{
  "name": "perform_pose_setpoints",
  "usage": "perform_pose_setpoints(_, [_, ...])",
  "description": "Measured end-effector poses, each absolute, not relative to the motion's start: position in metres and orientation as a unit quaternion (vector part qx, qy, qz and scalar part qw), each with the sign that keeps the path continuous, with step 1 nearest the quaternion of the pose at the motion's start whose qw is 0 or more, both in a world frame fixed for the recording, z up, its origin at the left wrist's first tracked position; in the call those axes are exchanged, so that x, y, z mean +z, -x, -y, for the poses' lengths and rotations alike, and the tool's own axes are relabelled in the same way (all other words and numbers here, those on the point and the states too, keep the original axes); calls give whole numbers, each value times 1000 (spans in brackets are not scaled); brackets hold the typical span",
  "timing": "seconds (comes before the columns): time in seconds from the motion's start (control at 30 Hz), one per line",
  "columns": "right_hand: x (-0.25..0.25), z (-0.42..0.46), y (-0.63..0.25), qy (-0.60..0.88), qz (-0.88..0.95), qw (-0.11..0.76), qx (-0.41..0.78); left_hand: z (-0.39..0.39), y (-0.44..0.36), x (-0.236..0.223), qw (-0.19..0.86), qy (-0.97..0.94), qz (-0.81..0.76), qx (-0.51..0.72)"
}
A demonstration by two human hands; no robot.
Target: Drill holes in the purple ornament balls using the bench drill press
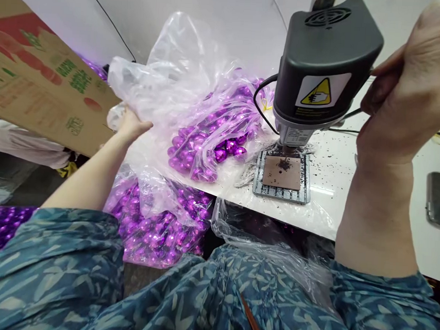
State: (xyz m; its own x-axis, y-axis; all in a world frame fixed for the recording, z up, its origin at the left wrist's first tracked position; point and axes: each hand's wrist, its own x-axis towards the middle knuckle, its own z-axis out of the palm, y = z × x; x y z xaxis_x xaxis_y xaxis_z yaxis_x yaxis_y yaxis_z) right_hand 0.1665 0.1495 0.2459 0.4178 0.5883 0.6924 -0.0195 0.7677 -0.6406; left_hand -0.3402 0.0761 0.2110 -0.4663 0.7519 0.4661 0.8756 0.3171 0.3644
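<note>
Your left hand (130, 124) touches one clear bag (176, 75) of uncountable purple balls (231, 146) on one surface (323, 208); your right hand (409, 85) is beside one drill press (327, 53). Whether either grip is closed, I cannot tell.

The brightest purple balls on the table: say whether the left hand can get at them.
Probably yes: the brightest balls look uncovered, though clear plastic lies between them and the left hand.

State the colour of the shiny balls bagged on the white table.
The balls are metallic purple, seen best in the head view.
</note>
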Motion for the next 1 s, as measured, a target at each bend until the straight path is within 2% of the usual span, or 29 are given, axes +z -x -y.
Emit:
perform_pose_setpoints(0.07, [247, -150, -167, 288, 496, 795, 197, -71, 302, 202, 195, 478, 807, -287])
perform_pose_setpoints(0.13, [247, -151, -166, 298, 482, 797, 209, -69, 254, 185, 212, 561, 746, -291])
perform_pose_setpoints(0.27, [247, -153, -165, 317, 484, 789, 206, -77, 157, 124, 28, 739, 630, -238])
perform_pose_setpoints(0.4, [246, -149, -163, 320, 508, 785, 153, -73, 98, 65, -105, 734, 649, -170])
perform_pose_setpoints(0.5, [245, -148, -164, 277, 520, 791, 162, -60, 84, 43, -177, 745, 624, -157])
perform_pose_setpoints(0.63, [242, -152, -169, 264, 502, 806, 172, -56, 92, 40, -229, 729, 605, -224])
perform_pose_setpoints(0.7, [240, -154, -172, 279, 501, 798, 187, -64, 99, 44, -203, 674, 653, -281])
perform_pose_setpoints(0.77, [240, -155, -174, 283, 505, 792, 195, -76, 104, 47, -133, 625, 698, -323])
perform_pose_setpoints(0.83, [240, -155, -174, 281, 505, 792, 195, -89, 105, 46, -100, 617, 714, -317])
perform_pose_setpoints(0.93, [241, -154, -174, 283, 510, 790, 187, -106, 102, 38, -147, 647, 694, -280])
perform_pose_setpoints(1.0, [242, -152, -174, 280, 517, 788, 182, -113, 99, 33, -183, 650, 673, -302])
